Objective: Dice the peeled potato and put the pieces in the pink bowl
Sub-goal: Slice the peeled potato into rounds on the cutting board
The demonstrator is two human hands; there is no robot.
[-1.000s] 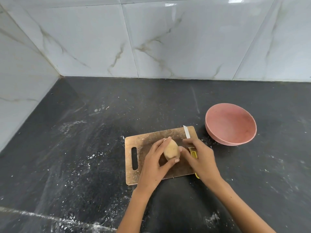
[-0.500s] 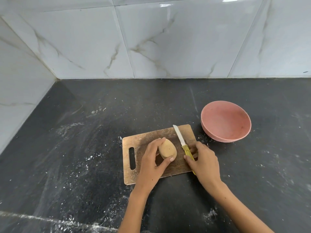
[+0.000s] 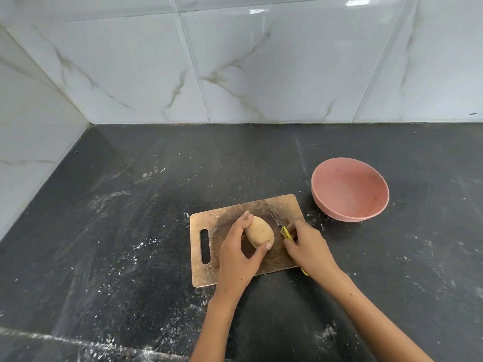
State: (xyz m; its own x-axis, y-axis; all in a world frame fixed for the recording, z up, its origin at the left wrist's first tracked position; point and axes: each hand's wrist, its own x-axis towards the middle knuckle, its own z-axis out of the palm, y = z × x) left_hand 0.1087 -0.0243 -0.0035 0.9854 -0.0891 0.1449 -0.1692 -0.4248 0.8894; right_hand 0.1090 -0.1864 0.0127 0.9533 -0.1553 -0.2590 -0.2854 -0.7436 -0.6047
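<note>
A whole peeled potato (image 3: 259, 232) lies on a worn wooden cutting board (image 3: 209, 220) in the middle of the dark counter. My left hand (image 3: 239, 253) holds the potato between fingers and thumb from its left side. My right hand (image 3: 308, 248) grips the yellow handle of a small knife (image 3: 286, 233). Its blade points up and left along the board, just right of the potato and close to it. The pink bowl (image 3: 350, 189) stands empty on the counter to the right of the board.
The dark stone counter (image 3: 130, 231) is dusted with white specks. Marble-look tiled walls (image 3: 235, 61) close the back and the left side. The counter's front edge runs along the bottom left.
My right hand has closed round the knife handle and swung the blade up and left beside the potato. My left hand stays on the potato.
</note>
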